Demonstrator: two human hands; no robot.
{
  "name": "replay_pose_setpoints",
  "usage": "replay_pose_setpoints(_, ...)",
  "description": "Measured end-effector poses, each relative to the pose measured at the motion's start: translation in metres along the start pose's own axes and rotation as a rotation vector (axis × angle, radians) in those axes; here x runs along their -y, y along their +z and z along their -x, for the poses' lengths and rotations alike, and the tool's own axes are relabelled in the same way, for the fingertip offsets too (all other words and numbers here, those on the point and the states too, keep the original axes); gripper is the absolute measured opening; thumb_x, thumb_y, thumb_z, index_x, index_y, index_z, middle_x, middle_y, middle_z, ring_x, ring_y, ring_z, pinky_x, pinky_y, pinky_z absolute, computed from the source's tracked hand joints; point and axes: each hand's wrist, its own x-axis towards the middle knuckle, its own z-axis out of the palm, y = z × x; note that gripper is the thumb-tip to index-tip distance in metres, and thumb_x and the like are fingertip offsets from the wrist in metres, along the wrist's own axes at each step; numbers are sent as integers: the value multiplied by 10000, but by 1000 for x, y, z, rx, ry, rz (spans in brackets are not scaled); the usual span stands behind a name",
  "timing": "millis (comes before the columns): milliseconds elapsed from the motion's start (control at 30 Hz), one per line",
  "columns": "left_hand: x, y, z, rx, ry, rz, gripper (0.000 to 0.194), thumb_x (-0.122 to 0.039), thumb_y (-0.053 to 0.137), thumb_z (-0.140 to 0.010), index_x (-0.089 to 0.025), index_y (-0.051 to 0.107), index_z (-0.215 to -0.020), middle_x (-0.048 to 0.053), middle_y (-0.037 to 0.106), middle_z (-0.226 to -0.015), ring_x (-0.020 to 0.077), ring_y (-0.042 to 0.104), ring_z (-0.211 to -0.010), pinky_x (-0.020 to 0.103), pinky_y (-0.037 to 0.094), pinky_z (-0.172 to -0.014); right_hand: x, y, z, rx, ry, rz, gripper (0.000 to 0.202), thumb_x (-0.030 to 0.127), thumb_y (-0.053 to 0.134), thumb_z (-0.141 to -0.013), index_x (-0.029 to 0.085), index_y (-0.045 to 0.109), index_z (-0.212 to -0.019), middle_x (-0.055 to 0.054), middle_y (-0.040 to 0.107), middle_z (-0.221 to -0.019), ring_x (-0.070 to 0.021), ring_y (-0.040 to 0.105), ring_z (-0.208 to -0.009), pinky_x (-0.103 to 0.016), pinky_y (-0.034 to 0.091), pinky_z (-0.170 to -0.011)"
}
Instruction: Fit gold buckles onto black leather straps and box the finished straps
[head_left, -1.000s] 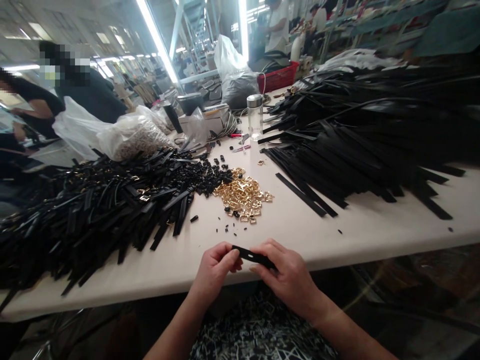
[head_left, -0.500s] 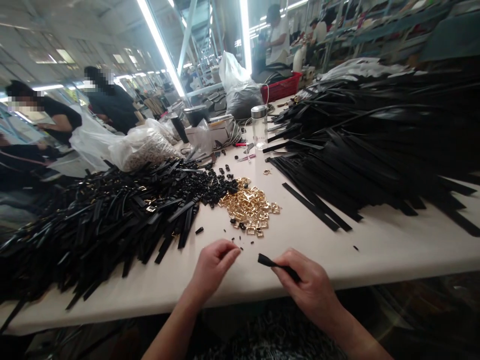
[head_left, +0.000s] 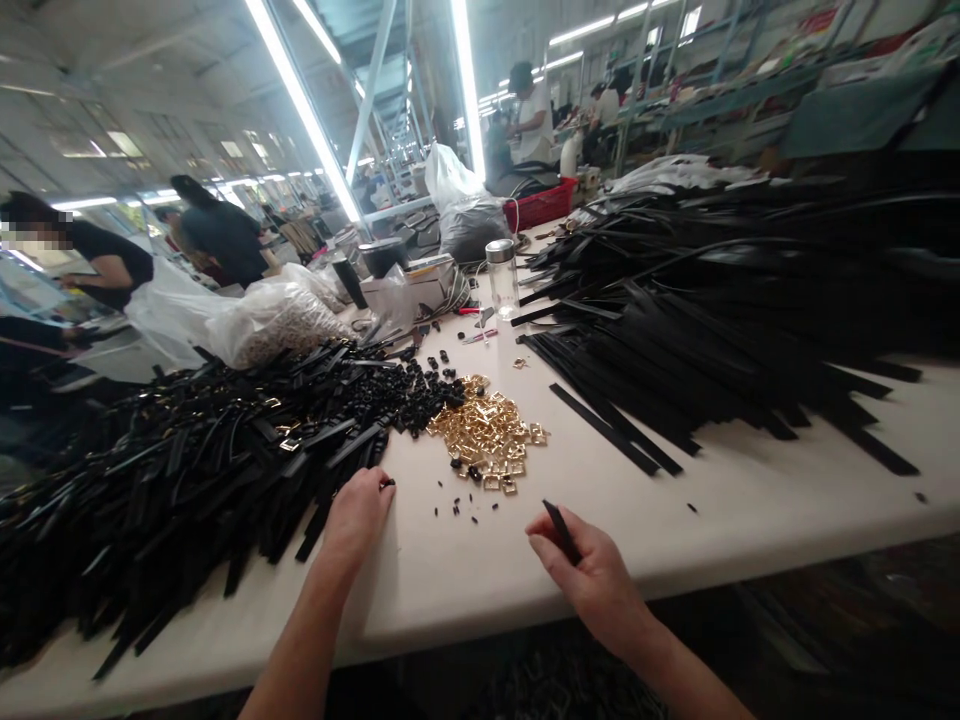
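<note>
My right hand (head_left: 596, 575) is closed around a short black strap (head_left: 561, 530), one end of which sticks up past the fingers over the front of the table. My left hand (head_left: 358, 515) rests at the right edge of a heap of black straps (head_left: 217, 470). Its fingertips pinch a small black piece (head_left: 388, 484), which looks like a strap loop and is mostly hidden. Between and beyond the hands lies a pile of gold rectangular buckles (head_left: 484, 435). Small black loops (head_left: 420, 395) are heaped against its left side.
Long black straps (head_left: 675, 310) cover the table's right side. A lidded glass jar (head_left: 502, 280) stands behind the buckles, with a clear bag (head_left: 262, 320) farther left and a red basket (head_left: 540, 205) at the back. Tiny black bits (head_left: 456, 508) lie near the front. Other people work in the background.
My left hand has moved left and taken hold of the small black piece on the table. My right hand has tilted the strap so its end points more upward. The view has shifted slightly.
</note>
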Motion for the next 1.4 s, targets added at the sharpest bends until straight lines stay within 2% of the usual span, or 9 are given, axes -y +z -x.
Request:
replay_pose_setpoints(133, -11, -3, 11, -3, -45, 338, 107, -266, 598, -814, -204, 597, -728, 41, 654, -725, 219, 644, -713, 312, 454, -694, 2, 2, -2, -5, 18, -31, 303, 440, 534, -922, 170, 670, -933, -12, 602, -698, -156, 535, -646, -276, 455, -613)
replay_pose_setpoints(267, -55, 0, 44, 156, -6, 968, 231, -384, 663, -777, -213, 526, -706, -32, 542, -575, 155, 567, -541, 246, 419, -535, 9, 15, -8, 34, 42, -116, 373, 450, 573, -899, 163, 685, -1110, -81, 726, -924, -181, 609, -732, -299, 497, -673)
replay_pose_setpoints(333, -79, 0, 62, 203, 30, 1098, 246, -378, 679, -774, -209, 520, -692, -46, 494, -550, 124, 489, -498, 226, 378, -494, 15, 23, -11, 80, 28, -168, 375, 453, 589, -893, 167, 696, -1110, -87, 737, -953, -194, 633, -776, -311, 511, -714)
replay_pose_setpoints(467, -104, -3, 82, 72, 223, 1007, 211, -264, 691, -776, -195, 543, -642, -27, 493, -594, 109, 441, -543, 228, 358, -526, 19, 30, -13, 150, 42, -312, 320, 444, 633, -868, 157, 727, -973, -80, 732, -874, -219, 655, -827, -343, 522, -790)
replay_pose_setpoints(667, -96, 1, 88, 5, 450, 885, 185, -170, 665, -778, -197, 541, -643, -5, 499, -644, 113, 463, -564, 234, 349, -523, 15, 25, -6, 253, 111, -381, 245, 377, 628, -862, 177, 745, -944, -61, 723, -883, -223, 646, -863, -355, 501, -833)
replay_pose_setpoints(800, -93, 8, 96, 19, 508, 886, 124, -133, 640, -754, -188, 571, -666, 5, 522, -663, 109, 476, -564, 233, 353, -529, 14, 22, -5, 259, 135, -242, 185, 287, 620, -800, 160, 732, -876, -49, 690, -796, -199, 598, -759, -324, 470, -724)
replay_pose_setpoints(967, -96, 13, 108, 144, 263, 1014, 67, -111, 605, -682, -174, 593, -702, -17, 511, -642, 100, 454, -558, 227, 340, -521, 24, 26, -5, 241, 17, 70, 166, 230, 531, -774, 159, 679, -802, 2, 562, -646, -136, 443, -591, -277, 361, -576)
replay_pose_setpoints(1133, -95, 18, 109, 454, -49, 1333, 67, -207, 569, -654, -183, 540, -709, -67, 467, -532, 75, 388, -410, 212, 304, -405, 30, 32, -1, 210, -80, 254, 125, 220, 513, -781, 167, 625, -766, 0, 536, -663, -137, 443, -605, -282, 351, -594)
replay_pose_setpoints(1400, -86, 15, 107, 521, -125, 1445, 116, -244, 618, -606, -174, 553, -671, -66, 499, -461, 65, 405, -368, 193, 289, -387, 24, 24, 1, 484, 72, -58, 116, 284, 560, -784, 172, 582, -802, 47, 388, -621, -113, 340, -573, -263, 294, -539)
